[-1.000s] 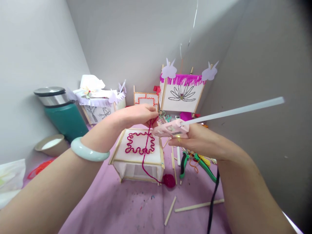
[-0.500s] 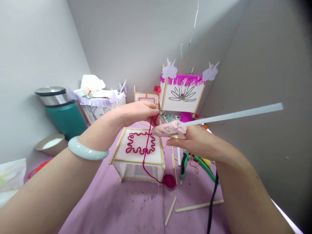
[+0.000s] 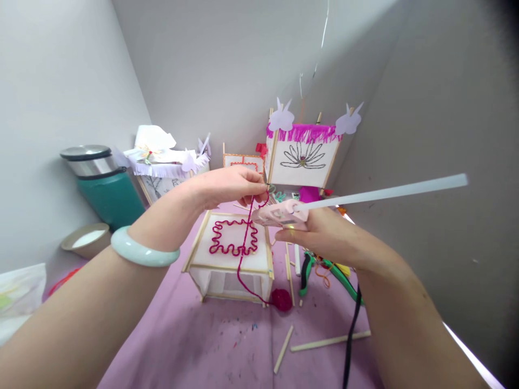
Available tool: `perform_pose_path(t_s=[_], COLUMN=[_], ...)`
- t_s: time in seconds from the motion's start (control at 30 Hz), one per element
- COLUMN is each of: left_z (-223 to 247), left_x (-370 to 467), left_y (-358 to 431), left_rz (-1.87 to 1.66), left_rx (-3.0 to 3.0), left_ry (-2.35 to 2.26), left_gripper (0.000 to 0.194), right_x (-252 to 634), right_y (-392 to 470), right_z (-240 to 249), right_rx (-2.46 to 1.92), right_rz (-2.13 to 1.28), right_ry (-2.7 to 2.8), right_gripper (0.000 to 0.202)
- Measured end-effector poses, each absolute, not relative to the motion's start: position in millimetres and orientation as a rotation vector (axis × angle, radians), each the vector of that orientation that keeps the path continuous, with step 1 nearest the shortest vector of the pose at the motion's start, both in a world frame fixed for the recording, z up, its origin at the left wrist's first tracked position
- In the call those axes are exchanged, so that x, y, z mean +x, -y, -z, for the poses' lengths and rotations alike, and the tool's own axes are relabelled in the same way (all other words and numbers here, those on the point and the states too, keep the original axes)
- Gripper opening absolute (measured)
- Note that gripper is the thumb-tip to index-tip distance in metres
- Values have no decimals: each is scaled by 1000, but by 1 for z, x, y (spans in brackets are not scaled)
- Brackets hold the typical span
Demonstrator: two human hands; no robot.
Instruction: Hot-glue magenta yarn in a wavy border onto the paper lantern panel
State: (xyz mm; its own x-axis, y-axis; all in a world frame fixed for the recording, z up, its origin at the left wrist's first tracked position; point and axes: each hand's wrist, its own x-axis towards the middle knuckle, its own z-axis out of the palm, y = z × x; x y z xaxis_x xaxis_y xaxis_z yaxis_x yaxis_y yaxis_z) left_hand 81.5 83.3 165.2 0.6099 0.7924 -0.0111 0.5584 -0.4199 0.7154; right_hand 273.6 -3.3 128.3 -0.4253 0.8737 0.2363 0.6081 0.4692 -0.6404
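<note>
My left hand [image 3: 235, 186] pinches a strand of dark red yarn [image 3: 246, 229] above the white paper lantern frame [image 3: 197, 256]. From the fingers the yarn runs down across the frame's top to a small ball of yarn [image 3: 281, 300] at its front right corner. A wavy yarn outline [image 3: 213, 237] lies on the white top panel. My right hand [image 3: 320, 232] is wrapped round a pink glue gun [image 3: 284, 213], a long translucent glue stick [image 3: 385, 192] jutting from its back. The gun's tip is close to the yarn; whether they touch I cannot tell.
Finished paper lanterns [image 3: 304, 156] stand behind, one with a purple fringe. At left are a teal bottle [image 3: 107, 189] and a bowl [image 3: 87, 240]. Green-handled pliers [image 3: 306, 275], wooden sticks [image 3: 284, 348] and a black cord [image 3: 352, 340] lie on the right side of the purple cloth [image 3: 194, 346].
My left fingers have shifted very slightly, and a small loop of yarn now shows beside them. The glue gun stays almost in place.
</note>
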Motion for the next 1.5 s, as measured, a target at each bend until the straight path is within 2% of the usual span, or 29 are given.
perform_pose_path(t_s=[0.63, 0.83, 1.17, 1.5], left_z=[-179, -179, -180, -177], left_x=[75, 73, 78, 81], left_y=[-66, -68, -70, -73], left_rz=[-387, -367, -500, -604], left_rx=[2129, 2176, 2054, 1879], left_ry=[-929, -916, -1056, -1042], left_gripper=[27, 26, 11, 13], right_x=[274, 274, 277, 277], right_y=[3, 2, 9, 11], right_z=[-127, -126, -133, -133], right_rx=[-1287, -1394, -1298, -1235], right_rz=[-632, -589, -642, -645], right_ry=[2176, 2200, 2174, 2175], right_gripper=[33, 24, 28, 35])
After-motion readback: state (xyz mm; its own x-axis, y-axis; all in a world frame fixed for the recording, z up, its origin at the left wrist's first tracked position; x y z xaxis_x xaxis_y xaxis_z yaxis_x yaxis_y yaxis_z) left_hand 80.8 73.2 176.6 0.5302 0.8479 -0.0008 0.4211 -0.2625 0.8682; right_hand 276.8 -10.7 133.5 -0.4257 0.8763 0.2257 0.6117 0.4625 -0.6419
